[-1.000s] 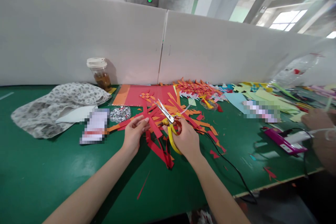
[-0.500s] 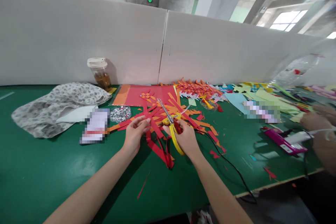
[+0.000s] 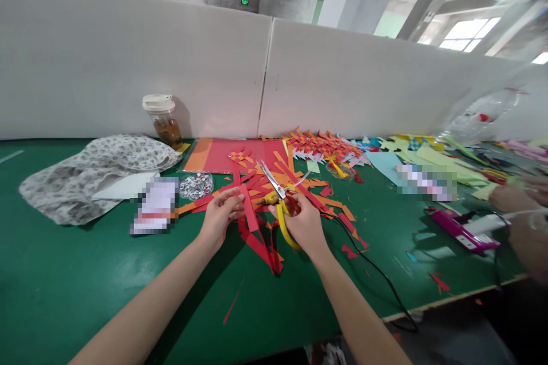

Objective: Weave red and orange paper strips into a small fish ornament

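My left hand [image 3: 220, 217] is closed, pinching a red paper strip [image 3: 250, 209] between thumb and fingers; the strip hangs slanting down to the right. In my right hand [image 3: 305, 223] is a pair of scissors [image 3: 281, 194] with yellow handles, the blades pointing up and left, apart from the strip. Just behind the blades is a yellow-tipped tool [image 3: 269, 199], mostly hidden by my right hand. Below both hands, folded red strips [image 3: 259, 248] lie on the table. Many loose red and orange strips [image 3: 325, 203] are heaped behind them.
Woven orange paper fish [image 3: 325, 142] lie at the back. Left are a lidded cup [image 3: 165, 120], a patterned cloth [image 3: 94, 177] and a bag of small eyes [image 3: 196, 185]. A black cord [image 3: 377, 268] runs right. Another person's hands [image 3: 514, 199] are beside a purple tool [image 3: 464, 230].
The red strip in my left hand has turned more upright and shows its broad face. The scissors have shifted slightly, with my right hand still on them.
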{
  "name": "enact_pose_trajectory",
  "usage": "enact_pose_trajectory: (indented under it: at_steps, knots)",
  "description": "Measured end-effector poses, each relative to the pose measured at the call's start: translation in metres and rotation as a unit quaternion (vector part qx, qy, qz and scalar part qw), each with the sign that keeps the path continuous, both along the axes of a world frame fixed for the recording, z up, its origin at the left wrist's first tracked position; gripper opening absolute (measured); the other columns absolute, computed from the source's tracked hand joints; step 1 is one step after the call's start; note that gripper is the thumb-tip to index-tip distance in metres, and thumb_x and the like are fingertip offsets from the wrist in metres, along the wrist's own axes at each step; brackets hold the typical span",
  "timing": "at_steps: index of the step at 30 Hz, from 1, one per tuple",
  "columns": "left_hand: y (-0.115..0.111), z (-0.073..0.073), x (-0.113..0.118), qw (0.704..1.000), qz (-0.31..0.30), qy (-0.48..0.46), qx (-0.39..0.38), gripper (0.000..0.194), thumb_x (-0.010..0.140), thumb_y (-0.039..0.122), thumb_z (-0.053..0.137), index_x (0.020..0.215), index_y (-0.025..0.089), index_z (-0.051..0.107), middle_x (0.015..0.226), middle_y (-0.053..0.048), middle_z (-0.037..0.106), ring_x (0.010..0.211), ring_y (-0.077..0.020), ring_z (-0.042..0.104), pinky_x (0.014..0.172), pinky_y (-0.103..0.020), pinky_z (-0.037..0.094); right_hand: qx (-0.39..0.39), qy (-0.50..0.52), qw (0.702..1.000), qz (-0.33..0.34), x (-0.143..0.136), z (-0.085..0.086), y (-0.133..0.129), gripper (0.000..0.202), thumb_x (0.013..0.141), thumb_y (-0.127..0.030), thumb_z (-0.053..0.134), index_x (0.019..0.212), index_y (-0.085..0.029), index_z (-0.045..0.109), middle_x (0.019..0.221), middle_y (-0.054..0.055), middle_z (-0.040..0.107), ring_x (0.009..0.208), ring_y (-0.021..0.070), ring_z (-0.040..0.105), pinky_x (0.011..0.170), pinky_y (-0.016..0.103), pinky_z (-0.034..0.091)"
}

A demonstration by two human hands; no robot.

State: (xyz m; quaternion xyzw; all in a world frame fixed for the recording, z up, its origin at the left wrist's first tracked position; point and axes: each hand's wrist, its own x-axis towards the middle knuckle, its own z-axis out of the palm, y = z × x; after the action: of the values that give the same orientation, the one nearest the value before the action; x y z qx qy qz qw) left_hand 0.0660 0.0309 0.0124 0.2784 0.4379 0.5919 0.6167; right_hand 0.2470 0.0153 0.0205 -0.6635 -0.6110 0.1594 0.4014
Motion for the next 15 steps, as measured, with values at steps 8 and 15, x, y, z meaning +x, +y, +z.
enact_pose_trajectory:
  at_steps: [8,15]
  knots:
    - [-0.004,-0.003,0.003,0.98,-0.078,0.169,0.063,0.024,0.064,0.031,0.069,0.082,0.015,0.066,0.056,0.004,0.052,0.047,-0.0059,0.042,0.044,-0.018,0.032,0.01,0.001,1.0,-0.011,0.0,-0.006,0.003,0.035,0.064,-0.043,0.065,0.091,-0.023,0.059,0.084,0.003,0.067,0.075,0.0186,0.062,0.063,0.029,0.047]
    - [-0.008,-0.009,0.005,0.924,-0.087,0.333,0.166,0.011,0.069,0.03,0.063,0.07,0.019,0.06,0.054,0.002,0.057,0.047,-0.0125,0.052,0.047,-0.022,0.036,0.008,-0.003,1.0,-0.01,0.001,-0.006,0.003,0.035,0.065,-0.044,0.064,0.092,-0.023,0.059,0.085,0.002,0.067,0.076,0.0187,0.062,0.063,0.029,0.047]
